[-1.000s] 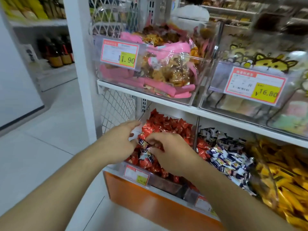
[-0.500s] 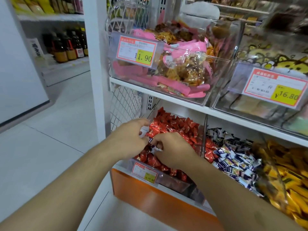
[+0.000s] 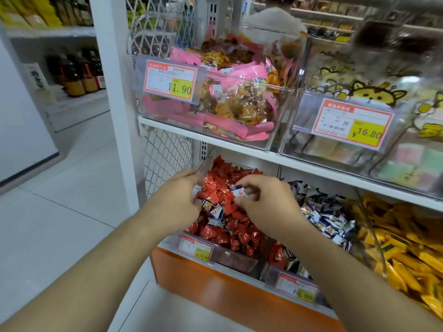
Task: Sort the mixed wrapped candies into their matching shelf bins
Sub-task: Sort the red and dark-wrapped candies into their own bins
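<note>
My right hand had its grip pinched on a small blue-and-white wrapped candy, thumb and fingertips curled round it just above the heap of red candies in the lower left bin. My left hand reached in from the bin's left edge with its fingers bent down into the red pile; I could not tell whether that grip had closed on anything, since the fingertips were hidden among the wrappers. Just beside those fingers, a few more blue-and-white strays lay on top of the red ones, between my two hands. The next bin to the right held the matching blue-and-white candies, piled against the divider, and past it a third bin was filled with yellow wrapped bars. Small price tags hung on the fronts of the lower bins, the one under my right forearm reading 19.90, above an orange base panel. On the shelf above, a clear bin of pink-edged snack packets carried a tag marked 11.90, and the bin to its right, printed with yellow cartoon cats, bore a tag marked 16.80. Off to the left, across the pale tiled floor, dark bottles stood on another shelf, too blurred to read
</note>
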